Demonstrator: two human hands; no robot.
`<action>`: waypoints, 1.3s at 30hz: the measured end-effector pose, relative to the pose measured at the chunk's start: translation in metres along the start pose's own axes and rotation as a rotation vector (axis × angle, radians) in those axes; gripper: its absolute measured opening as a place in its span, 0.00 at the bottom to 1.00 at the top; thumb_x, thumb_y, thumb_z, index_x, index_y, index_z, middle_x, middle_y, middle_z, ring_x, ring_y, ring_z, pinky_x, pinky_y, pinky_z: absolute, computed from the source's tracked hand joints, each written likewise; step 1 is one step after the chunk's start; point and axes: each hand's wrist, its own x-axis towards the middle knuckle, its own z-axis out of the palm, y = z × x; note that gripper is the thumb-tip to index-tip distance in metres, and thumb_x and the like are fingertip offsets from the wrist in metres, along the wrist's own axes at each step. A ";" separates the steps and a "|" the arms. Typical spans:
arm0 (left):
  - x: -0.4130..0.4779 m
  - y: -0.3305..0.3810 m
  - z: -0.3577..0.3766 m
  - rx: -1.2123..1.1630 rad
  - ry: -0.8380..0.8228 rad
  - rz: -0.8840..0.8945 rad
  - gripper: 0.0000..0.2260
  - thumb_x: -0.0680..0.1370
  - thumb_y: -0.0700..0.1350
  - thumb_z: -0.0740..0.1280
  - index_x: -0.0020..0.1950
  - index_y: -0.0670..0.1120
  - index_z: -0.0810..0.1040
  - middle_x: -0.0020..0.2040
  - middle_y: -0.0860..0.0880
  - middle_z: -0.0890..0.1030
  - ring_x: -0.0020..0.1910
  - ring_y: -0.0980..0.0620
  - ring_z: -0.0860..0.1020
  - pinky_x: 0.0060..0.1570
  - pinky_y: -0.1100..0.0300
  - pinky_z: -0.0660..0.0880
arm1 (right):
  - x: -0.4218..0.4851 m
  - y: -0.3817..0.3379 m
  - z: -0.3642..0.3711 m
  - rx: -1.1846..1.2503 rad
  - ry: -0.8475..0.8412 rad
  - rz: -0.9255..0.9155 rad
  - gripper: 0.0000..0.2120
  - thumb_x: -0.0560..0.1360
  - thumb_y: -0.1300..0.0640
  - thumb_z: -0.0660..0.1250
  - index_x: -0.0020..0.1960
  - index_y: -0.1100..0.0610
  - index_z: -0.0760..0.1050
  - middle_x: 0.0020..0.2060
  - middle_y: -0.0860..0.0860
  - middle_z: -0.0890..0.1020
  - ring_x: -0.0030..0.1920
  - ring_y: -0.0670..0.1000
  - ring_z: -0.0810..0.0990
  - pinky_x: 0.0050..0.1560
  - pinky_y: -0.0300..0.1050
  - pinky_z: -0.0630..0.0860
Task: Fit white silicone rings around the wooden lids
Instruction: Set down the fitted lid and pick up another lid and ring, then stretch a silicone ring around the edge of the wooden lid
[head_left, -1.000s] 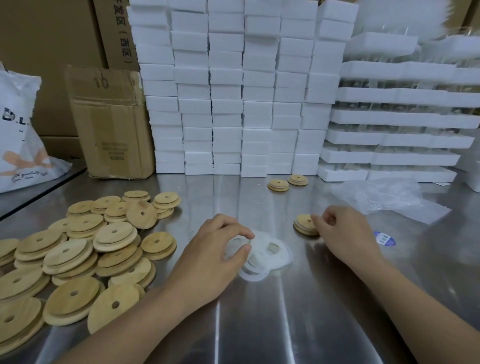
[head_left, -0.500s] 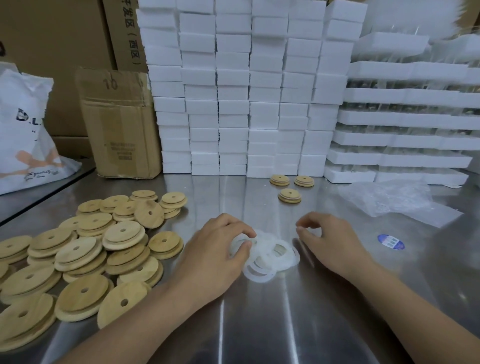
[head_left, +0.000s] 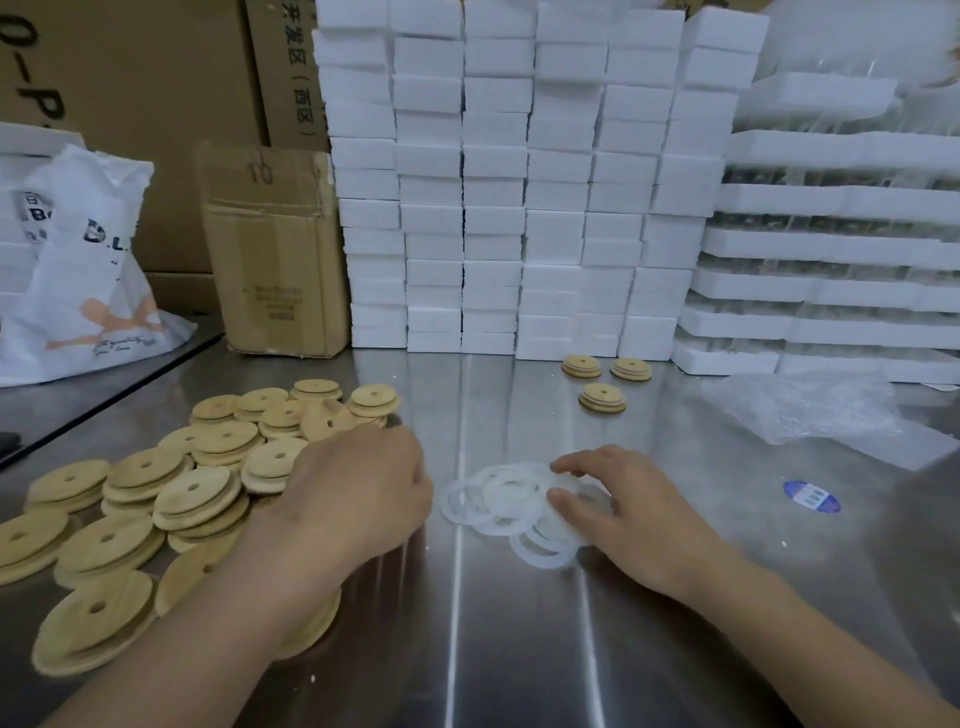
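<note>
On the counter (head_left: 519, 649), rings (head_left: 498, 499) are touched by the spread right grip (head_left: 623, 512), none lifted; left grip (head_left: 358, 493) over lids (head_left: 197, 499), closure undeterminable. Risk: 2 overlapped rings may be lifted together.

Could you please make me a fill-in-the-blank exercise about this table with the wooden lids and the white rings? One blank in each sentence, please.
1. The rings lie under the fingers of the ____ hand.
2. The pile of lids lies on the person's ____ side.
3. ____ lids lie apart, near the foam blocks.
4. The sticker on the table is ____.

Missing words: right, left, three, blue.
</note>
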 end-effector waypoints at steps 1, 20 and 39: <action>0.000 0.001 0.002 -0.042 0.002 0.024 0.09 0.81 0.50 0.60 0.48 0.54 0.80 0.42 0.54 0.82 0.41 0.53 0.80 0.36 0.57 0.71 | 0.000 0.000 0.000 0.009 0.003 -0.003 0.19 0.78 0.34 0.63 0.65 0.39 0.78 0.60 0.40 0.77 0.64 0.42 0.72 0.64 0.41 0.68; 0.010 -0.001 0.029 -0.133 -0.105 0.121 0.18 0.82 0.57 0.65 0.71 0.61 0.75 0.64 0.55 0.78 0.66 0.49 0.74 0.57 0.52 0.77 | -0.010 -0.032 0.000 0.022 -0.107 -0.191 0.05 0.78 0.46 0.73 0.54 0.41 0.83 0.69 0.34 0.69 0.74 0.38 0.60 0.74 0.36 0.58; 0.022 0.015 0.024 -1.647 -0.214 -0.251 0.16 0.78 0.47 0.76 0.60 0.38 0.83 0.54 0.40 0.88 0.45 0.48 0.89 0.42 0.56 0.86 | -0.005 -0.045 -0.018 0.838 0.099 0.100 0.09 0.77 0.46 0.74 0.50 0.51 0.86 0.46 0.50 0.86 0.45 0.51 0.85 0.53 0.53 0.81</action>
